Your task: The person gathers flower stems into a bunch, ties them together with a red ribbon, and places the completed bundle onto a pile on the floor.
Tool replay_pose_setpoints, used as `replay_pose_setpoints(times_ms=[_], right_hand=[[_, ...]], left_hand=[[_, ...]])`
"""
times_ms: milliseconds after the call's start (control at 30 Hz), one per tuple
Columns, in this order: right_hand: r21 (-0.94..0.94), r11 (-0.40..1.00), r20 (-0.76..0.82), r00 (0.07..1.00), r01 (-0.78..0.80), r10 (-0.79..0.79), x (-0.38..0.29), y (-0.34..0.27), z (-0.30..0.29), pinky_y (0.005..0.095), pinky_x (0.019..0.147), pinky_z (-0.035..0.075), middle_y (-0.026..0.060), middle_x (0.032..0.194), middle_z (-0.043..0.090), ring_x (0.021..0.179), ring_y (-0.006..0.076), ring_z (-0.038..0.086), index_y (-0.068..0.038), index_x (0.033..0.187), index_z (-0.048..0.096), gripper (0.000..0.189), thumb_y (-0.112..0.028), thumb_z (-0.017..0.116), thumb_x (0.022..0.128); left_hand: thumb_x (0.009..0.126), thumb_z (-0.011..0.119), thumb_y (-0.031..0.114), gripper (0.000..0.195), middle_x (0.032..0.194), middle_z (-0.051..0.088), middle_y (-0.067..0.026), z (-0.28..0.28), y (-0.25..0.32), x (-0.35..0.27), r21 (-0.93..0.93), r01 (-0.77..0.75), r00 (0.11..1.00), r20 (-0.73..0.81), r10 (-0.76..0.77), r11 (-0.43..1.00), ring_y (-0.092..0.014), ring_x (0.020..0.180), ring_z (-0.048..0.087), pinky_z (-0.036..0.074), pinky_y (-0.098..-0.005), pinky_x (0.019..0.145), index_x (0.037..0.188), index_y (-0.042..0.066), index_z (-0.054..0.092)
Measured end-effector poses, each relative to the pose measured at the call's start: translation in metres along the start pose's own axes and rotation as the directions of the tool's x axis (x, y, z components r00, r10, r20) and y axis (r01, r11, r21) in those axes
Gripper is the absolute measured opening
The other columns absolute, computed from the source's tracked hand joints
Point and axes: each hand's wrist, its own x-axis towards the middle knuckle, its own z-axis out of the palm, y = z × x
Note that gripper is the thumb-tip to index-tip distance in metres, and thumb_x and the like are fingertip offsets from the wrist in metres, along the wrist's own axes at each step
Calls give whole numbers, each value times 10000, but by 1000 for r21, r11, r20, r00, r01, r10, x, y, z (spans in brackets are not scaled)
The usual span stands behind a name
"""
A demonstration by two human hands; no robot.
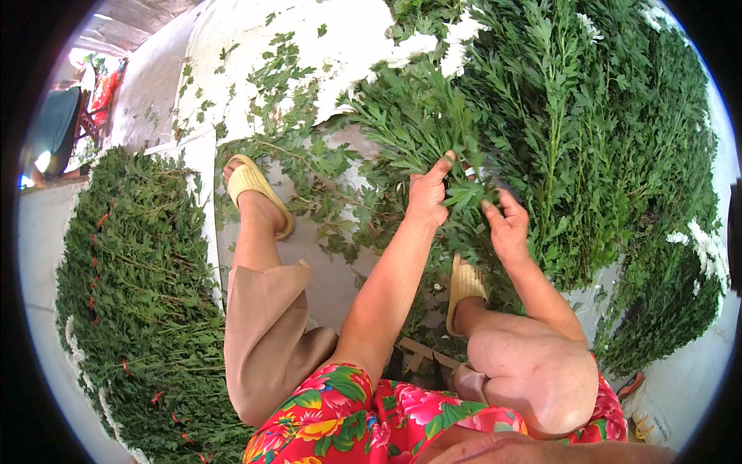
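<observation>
My left hand (429,194) is closed around a bunch of leafy green flower stems (420,116), its thumb laid along them; white blooms (455,49) show near the far end of this bunch. Close by on the right, my right hand (507,223) has thumb and fingers bent at the leaves low on the bunch, where they seem to pinch a leaf or stem; foliage partly hides the fingertips. A large heap of the same leafy stems (568,127) lies beyond my right hand.
Tied bundles of stems (145,261) with red ties lie at the left. Loose leaves and cut stems (330,191) litter the floor between my feet, which wear yellow slippers (258,191). White sheeting (203,75) spreads ahead. At the far upper left, part of another person (55,124) shows.
</observation>
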Motion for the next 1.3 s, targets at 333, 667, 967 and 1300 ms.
replay_pose_setpoints(times_ms=[333,667,967,1300], right_hand=[[-34,998,-184,981,54,-60,11,-5,5,276,991,467,91,1229,688,1109,129,598,52,1344,609,372,-15,611,978],[-144,973,-40,982,179,-187,22,-28,16,314,1026,460,122,1247,670,1155,179,608,49,1346,603,396,-3,632,955],[122,993,-41,999,6,-1,16,-15,10,305,1055,447,87,1331,639,1205,148,575,26,1435,533,529,83,639,920],[-80,993,52,995,92,-88,17,-8,8,322,1114,397,92,1386,637,1284,145,541,34,1427,549,511,10,640,925]], left_hand=[[1040,622,236,375,1168,723,-134,12,1,-2,133,-51,991,126,34,990,-220,1009,715,621,-372,859,1266,-63,642],[1059,593,283,358,1197,728,-119,-4,-6,12,235,-18,999,48,7,972,-192,1016,702,582,-361,883,1241,-13,678],[1130,260,394,554,1401,618,-138,-4,-3,2,106,22,958,281,-51,994,-253,1265,608,470,-404,1107,1433,0,504],[1066,438,250,432,1378,634,-156,-29,-13,16,49,90,973,207,-98,995,-274,1243,618,460,-417,1111,1423,21,523]])
